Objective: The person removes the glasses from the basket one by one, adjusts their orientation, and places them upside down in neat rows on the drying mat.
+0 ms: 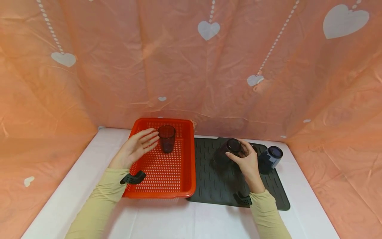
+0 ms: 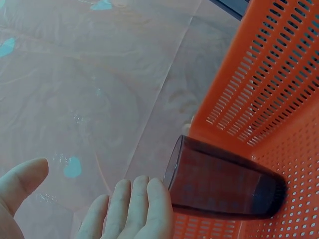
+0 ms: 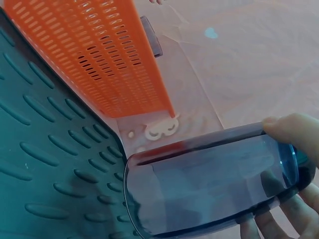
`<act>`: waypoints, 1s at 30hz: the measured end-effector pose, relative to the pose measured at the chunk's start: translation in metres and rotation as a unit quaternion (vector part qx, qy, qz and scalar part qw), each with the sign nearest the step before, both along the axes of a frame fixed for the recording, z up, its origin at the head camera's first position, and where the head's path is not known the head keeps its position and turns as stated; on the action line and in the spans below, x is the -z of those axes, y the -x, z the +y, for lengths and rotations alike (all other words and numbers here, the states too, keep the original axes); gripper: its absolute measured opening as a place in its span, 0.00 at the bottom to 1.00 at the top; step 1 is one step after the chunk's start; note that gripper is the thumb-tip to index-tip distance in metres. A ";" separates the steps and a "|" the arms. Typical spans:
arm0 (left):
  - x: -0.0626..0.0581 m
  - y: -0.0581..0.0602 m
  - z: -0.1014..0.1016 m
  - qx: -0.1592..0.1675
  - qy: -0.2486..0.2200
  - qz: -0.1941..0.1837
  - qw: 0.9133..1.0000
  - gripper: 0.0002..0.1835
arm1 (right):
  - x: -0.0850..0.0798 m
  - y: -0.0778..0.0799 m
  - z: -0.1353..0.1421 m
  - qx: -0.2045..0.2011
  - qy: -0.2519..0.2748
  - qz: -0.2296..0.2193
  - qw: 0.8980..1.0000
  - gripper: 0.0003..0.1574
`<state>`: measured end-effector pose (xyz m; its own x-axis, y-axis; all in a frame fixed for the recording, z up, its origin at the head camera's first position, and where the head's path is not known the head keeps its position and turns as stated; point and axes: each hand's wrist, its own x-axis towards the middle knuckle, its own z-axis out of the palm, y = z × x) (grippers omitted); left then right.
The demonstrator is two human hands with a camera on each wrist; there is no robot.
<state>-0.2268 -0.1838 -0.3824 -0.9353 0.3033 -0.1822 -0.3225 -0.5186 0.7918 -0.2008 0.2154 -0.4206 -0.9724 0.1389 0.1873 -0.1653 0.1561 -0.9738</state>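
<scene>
A dark tinted drinking glass [image 1: 222, 156] is upside down over the black ridged mat, its base upward. My right hand [image 1: 249, 162] grips it near the base, thumb on one side and fingers on the other, as the right wrist view shows with the glass [image 3: 209, 184]. I cannot tell whether its rim rests on the mat. Over the orange basket, my left hand [image 1: 134, 147] is held with fingers extended and thumb apart, holding nothing. Beside its fingertips a second tinted glass [image 1: 167, 139] stands upright in the basket; whether they touch it is unclear.
The orange perforated basket [image 1: 188, 166] stands left of the black mat [image 1: 206, 186] on a white table [image 1: 167, 219]. Another dark glass [image 1: 270, 159] is upside down at the mat's right edge. Something dark shows partly behind my right hand. A pink curtain [image 1: 179, 73] hangs behind.
</scene>
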 end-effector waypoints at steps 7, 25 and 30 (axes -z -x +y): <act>-0.001 0.003 -0.003 -0.006 -0.006 -0.004 1.000 0.18 | -0.015 -0.010 -0.012 -0.001 -0.020 -0.002 1.000 0.41; 0.001 0.014 -0.011 -0.022 0.045 -0.004 0.999 0.17 | -0.007 -0.009 -0.017 -0.028 -0.007 0.006 1.000 0.41; 0.002 0.017 -0.011 -0.022 0.057 0.002 0.998 0.13 | -0.005 -0.007 -0.017 -0.027 -0.007 0.005 1.000 0.41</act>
